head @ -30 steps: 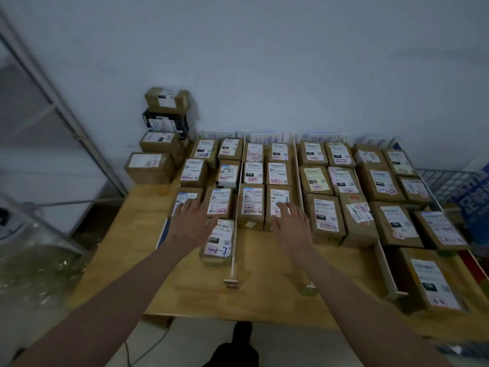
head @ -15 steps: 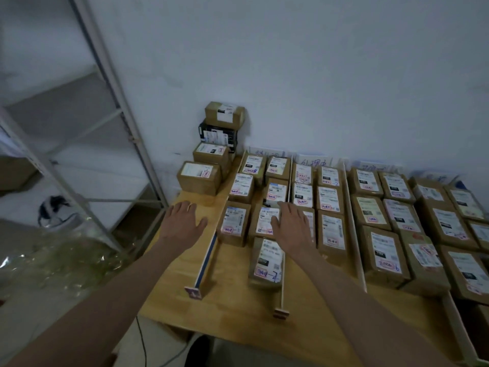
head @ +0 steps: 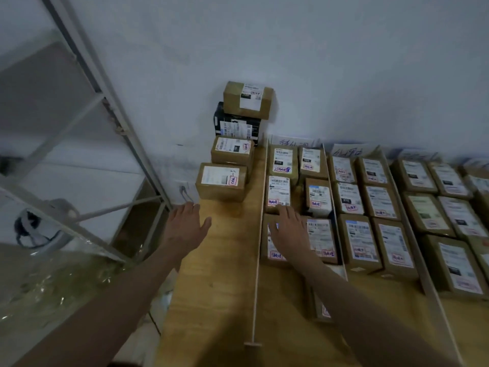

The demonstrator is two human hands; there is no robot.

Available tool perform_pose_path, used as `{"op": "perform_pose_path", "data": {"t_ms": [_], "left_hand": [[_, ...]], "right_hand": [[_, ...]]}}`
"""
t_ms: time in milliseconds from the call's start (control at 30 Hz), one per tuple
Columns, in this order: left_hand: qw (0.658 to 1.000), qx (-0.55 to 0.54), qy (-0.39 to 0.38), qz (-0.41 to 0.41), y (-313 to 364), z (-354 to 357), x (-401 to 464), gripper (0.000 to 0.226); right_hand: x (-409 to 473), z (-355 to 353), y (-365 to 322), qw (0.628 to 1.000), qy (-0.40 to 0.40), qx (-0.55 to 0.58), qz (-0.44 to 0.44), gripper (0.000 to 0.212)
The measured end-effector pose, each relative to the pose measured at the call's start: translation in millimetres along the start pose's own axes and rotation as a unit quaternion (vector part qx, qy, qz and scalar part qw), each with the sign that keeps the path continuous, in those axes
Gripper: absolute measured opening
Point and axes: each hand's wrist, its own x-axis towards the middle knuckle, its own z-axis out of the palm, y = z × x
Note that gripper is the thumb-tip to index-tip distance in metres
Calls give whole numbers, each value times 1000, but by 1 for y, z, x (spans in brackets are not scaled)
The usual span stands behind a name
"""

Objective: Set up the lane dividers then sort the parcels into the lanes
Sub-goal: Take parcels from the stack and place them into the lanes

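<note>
The long white divider (head: 258, 234) is stood on the wooden table (head: 217, 287) so the parcels are kept in lanes. Right of the divider, the right hand (head: 287, 234) is laid flat, fingers straight, on a front parcel (head: 272, 254), maybe to push it. Left of the divider, the left hand (head: 185, 229) is held open over bare wood. Unsorted boxes (head: 222, 181) are stacked there, by the wall.

- Your table (head: 219, 287) is pale wood with a smooth, faintly shiny finish.
- The parcels (head: 362, 242) you see are matt brown cardboard with white paper labels.
- One box (head: 238, 125) in the stack looks black and glossier.
- The divider (head: 258, 247) is a thin white strip; material unclear.
- The rack (head: 87, 62) beside you is grey painted metal.
- The wall (head: 317, 62) is matt white.
</note>
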Motion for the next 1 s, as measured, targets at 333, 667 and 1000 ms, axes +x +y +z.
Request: {"op": "perform_pose_path", "data": {"t_ms": [333,667,1000], "left_hand": [[998,-39,1,57,-19,14,144,61],[993,-41,13,108,-16,57,190,56],[989,-83,36,119,-26,63,179,48]], "right_hand": [[120,36,-49,1000,-27,-2,1,37],[201,65,-65,986,-133,-61,-83,70],[194,83,-73,993,-67,-69,-61,49]]}}
